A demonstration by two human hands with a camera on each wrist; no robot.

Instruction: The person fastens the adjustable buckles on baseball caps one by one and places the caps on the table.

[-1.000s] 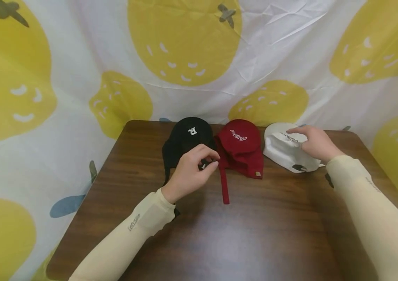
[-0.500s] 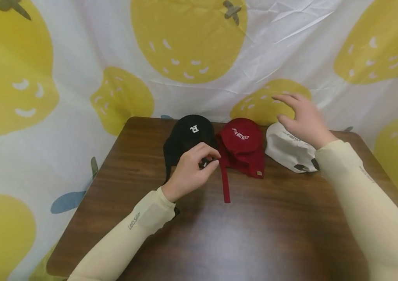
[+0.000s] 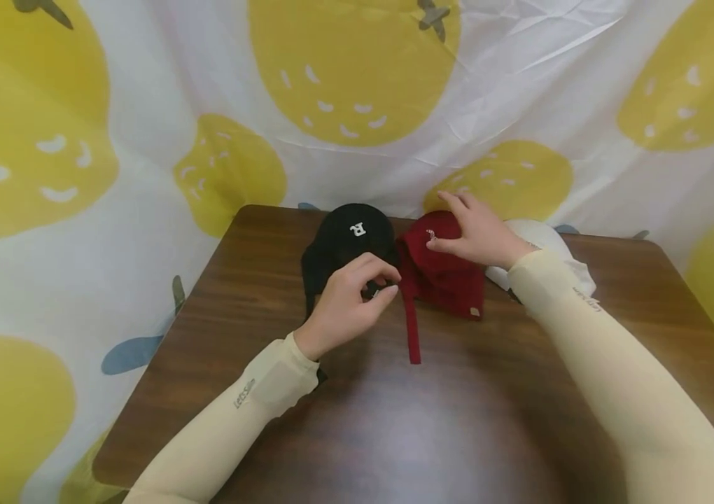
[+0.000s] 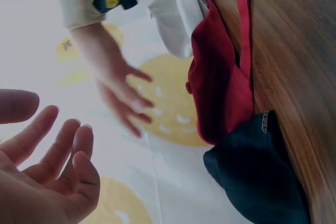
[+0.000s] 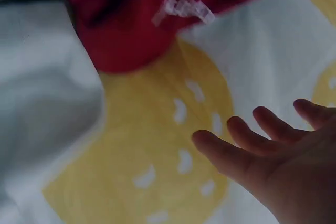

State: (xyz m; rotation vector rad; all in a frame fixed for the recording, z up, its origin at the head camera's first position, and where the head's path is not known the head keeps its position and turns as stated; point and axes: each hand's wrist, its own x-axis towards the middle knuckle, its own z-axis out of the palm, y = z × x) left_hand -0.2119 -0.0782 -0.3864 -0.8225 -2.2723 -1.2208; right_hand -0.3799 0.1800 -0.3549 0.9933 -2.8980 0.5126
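Black cap (image 3: pixel 353 234), red cap (image 3: pixel 442 280) and white cap (image 3: pixel 547 234) sit in a row, left to right, along the far edge of the brown wooden bench (image 3: pixel 458 420), the first nearest the far left corner and the last nearest the far right one. On the black cap's crown is a white letter R (image 3: pixel 358 229); the red cap carries pale lettering (image 5: pixel 186 9), partly covered in the head view by the right hand (image 3: pixel 479 234). A narrow red strap (image 3: pixel 414 336) runs from that cap toward the near edge. The right hand hangs above and apart from the red cap, its fingers (image 5: pixel 223 156) spread; the right sleeve (image 3: pixel 615 392) crosses in front of the white cap. The left hand (image 3: pixel 351 301) is held in front of the black cap, near its right side, fingers (image 4: pixel 34 132) loosely bent with gaps between them and the thumb (image 4: pixel 16 106) standing away from their tips. Beyond the far edge rises a white cloth (image 3: pixel 344 175) printed with big yellow lemons (image 3: pixel 357 63). Both sleeves are pale cream.
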